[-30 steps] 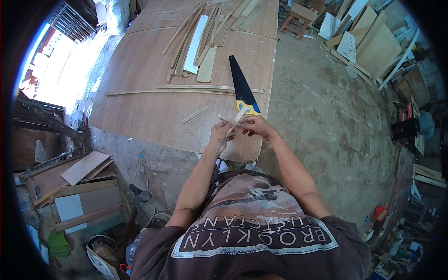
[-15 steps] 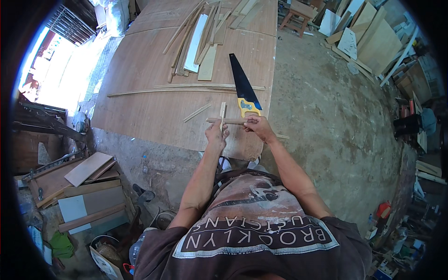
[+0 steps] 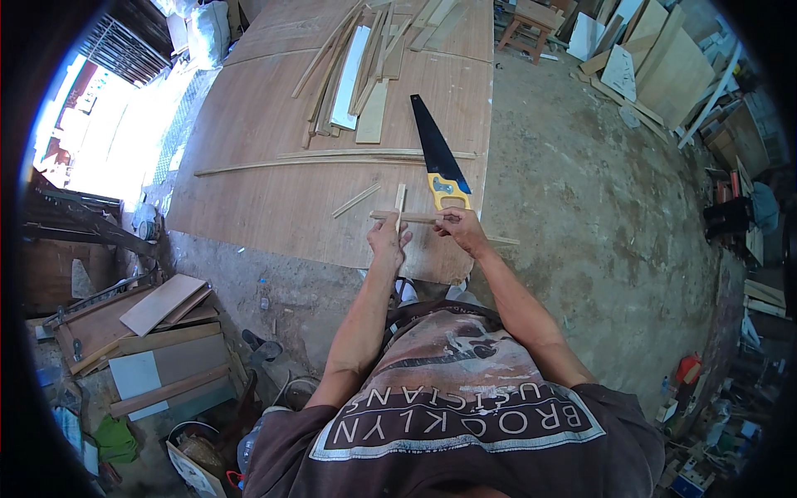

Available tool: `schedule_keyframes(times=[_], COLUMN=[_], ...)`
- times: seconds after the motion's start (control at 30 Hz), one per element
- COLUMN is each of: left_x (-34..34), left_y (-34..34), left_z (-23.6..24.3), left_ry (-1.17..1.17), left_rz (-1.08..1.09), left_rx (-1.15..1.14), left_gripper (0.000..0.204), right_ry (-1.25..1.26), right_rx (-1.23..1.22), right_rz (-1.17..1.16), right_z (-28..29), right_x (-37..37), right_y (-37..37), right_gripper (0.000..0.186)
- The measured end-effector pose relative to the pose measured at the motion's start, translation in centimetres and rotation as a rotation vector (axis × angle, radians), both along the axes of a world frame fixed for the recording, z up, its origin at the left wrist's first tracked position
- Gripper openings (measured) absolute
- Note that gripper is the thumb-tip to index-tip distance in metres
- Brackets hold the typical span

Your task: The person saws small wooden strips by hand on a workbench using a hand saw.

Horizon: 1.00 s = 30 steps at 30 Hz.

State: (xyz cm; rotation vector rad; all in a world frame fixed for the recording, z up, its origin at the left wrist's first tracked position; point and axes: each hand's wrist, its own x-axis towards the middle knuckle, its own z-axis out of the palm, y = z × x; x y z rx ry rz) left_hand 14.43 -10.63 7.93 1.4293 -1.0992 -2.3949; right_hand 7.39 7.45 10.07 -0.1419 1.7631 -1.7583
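Note:
Two short wooden strips cross each other between my hands, over the near end of the wooden board. My left hand [image 3: 386, 238] is closed around the crossing, where the lengthwise strip [image 3: 402, 196] meets the crosswise strip [image 3: 422, 217]. Fingers of my right hand [image 3: 462, 228] pinch the right end of the crosswise strip. Just beyond that hand lies a handsaw [image 3: 442, 158] with a black blade and yellow handle. To the left of the crossed strips, thin short sticks [image 3: 356, 201] rest on the board. How the strips join is partly hidden by my left fingers.
Long thin strips [image 3: 332, 160] lie across the large board [image 3: 249, 199], with a pile of wooden slats [image 3: 369, 112] farther back. Planks [image 3: 170, 382] are stacked on the floor at left. Panels [image 3: 664, 70] lean at the far right, near a wooden stool [image 3: 530, 23].
The whole view has shifted slightly, so things appear a little farther right. Both hands keep their hold on the crossed strips, with hardly any movement between them.

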Motion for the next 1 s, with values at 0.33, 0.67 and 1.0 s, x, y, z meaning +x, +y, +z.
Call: schedule_keyframes(times=[0.33, 0.67, 1.0], left_x=[-0.5, -2.3, -2.4], left_y=[-0.1, 0.9, 1.9], left_z=[-0.7, 0.5, 1.0], left_ry=[0.026, -0.21, -0.078], left_rz=[0.011, 0.026, 0.081], left_rx=[-0.065, -0.009, 0.037], left_gripper=[0.066, 0.062, 0.071], right_ry=[0.067, 0.02, 0.082], right_rx=[0.04, 0.019, 0.054], right_rz=[0.001, -0.074, -0.033], right_z=[-0.2, 0.3, 0.8], right_x=[0.0, -0.6, -1.3], right_y=[0.2, 0.6, 1.1], right_gripper=[0.022, 0.015, 0.018])
